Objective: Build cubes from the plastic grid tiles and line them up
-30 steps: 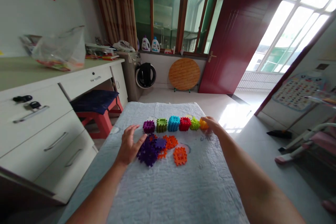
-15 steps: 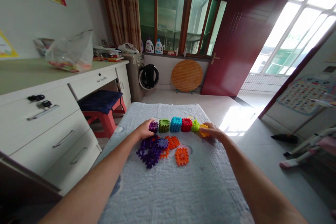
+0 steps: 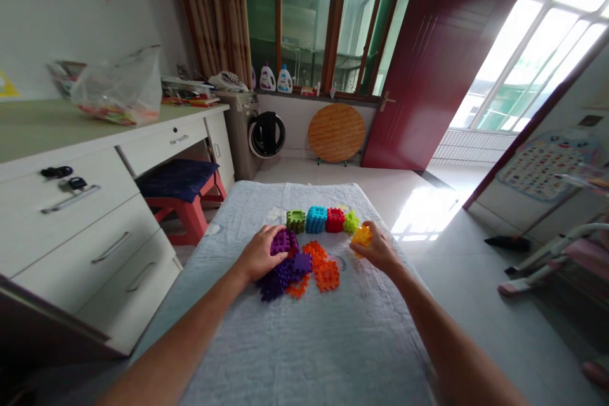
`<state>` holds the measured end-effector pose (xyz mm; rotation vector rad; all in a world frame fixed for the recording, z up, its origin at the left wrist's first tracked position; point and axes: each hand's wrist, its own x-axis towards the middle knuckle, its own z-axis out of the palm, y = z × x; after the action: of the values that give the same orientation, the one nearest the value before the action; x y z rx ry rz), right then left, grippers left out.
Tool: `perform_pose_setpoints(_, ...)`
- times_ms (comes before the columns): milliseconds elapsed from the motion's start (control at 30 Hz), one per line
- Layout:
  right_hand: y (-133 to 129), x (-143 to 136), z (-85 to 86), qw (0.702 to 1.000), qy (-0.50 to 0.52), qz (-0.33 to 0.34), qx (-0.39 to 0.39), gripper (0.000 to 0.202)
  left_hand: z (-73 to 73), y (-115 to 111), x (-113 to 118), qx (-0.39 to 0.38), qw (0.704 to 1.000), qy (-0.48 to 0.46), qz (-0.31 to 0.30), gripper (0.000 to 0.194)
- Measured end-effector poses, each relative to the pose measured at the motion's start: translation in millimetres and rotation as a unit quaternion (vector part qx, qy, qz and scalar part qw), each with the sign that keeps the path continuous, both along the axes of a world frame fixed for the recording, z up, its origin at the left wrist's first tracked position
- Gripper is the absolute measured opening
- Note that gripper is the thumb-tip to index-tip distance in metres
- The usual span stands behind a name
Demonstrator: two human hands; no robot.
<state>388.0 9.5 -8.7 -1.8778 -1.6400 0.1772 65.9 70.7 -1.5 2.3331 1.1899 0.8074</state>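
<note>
My left hand [image 3: 259, 255] grips a purple block cube [image 3: 282, 242] just in front of the row. My right hand [image 3: 377, 248] holds an orange-yellow block cube [image 3: 361, 235] lifted toward me. Between them a row of cubes stays on the pale blue quilted cloth [image 3: 304, 342]: green [image 3: 295, 220], blue [image 3: 316, 219], red [image 3: 335, 219] and lime green [image 3: 351, 222]. Loose flat purple pieces [image 3: 280, 276] and orange pieces [image 3: 321, 269] lie in a heap between my hands.
A white desk with drawers [image 3: 85, 203] stands at the left, a clear plastic bag [image 3: 117, 85] on its top. A red stool with a dark cushion [image 3: 183, 187] sits under it. A round wooden tabletop [image 3: 335, 133] leans against the far wall beside a dark red door [image 3: 428, 70].
Both hands took the end cubes out of the row and drew them toward me: the left took the purple one, the right the orange-yellow one. The row is now shorter.
</note>
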Motion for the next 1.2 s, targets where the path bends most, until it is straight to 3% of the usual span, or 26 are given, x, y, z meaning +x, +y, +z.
perform_pose_setpoints(133, -6.1, -54.0, 15.6, 0.991, 0.043, 0.115, 0.048, 0.054, 12.2, -25.2, 24.6, 0.031, 0.998, -0.030, -0.041, 0.054)
perform_pose_setpoints(233, -3.6, -85.8, 21.7, 0.973, 0.068, 0.198, 0.098, 0.053, 15.5, -33.1, 34.7, 0.055, 0.994, -0.045, -0.081, 0.077)
perform_pose_setpoints(333, 0.4, -98.1, 20.1, 0.961, 0.095, 0.237, 0.108, 0.047, 14.9, -29.9, 33.6, 0.070, 0.994, -0.042, -0.076, 0.093)
perform_pose_setpoints(533, 5.2, -76.6, 5.6, 0.968, 0.109, 0.203, 0.104, 0.029, 12.4, -4.0, 36.0, 0.049, 0.998, 0.043, -0.004, 0.108)
perform_pose_setpoints(700, 16.7, -47.8, -7.3, 0.983, 0.090, 0.048, 0.152, 0.018, 25.4, 24.6, 69.6, 0.069, 0.991, 0.113, 0.018, 0.103)
perform_pose_setpoints(767, 27.3, -33.9, -11.9, 0.984, 0.073, -0.038, 0.161, 0.024, 32.4, 38.8, 84.2, 0.074, 0.987, 0.143, 0.011, 0.100)
perform_pose_setpoints(867, 48.5, -11.8, -18.5, 0.990, 0.053, -0.103, 0.087, 0.061, 37.6, 58.9, 100.3, 0.057, 0.976, 0.212, -0.005, 0.099)
perform_pose_setpoints(1000, 74.6, 7.9, -26.4, 0.996, 0.049, -0.068, -0.011, 0.094, 35.2, 72.2, 109.4, 0.010, 0.960, 0.279, -0.018, 0.098)
perform_pose_setpoints(1100, 83.4, 10.0, -31.2, 0.997, 0.057, -0.004, -0.044, 0.095, 32.7, 69.5, 110.4, 0.004, 0.958, 0.285, -0.029, 0.091)
perform_pose_setpoints(1200, 81.5, 6.4, -34.6, 0.997, 0.057, 0.059, -0.012, 0.085, 32.1, 59.8, 107.8, 0.014, 0.958, 0.282, -0.049, 0.076)
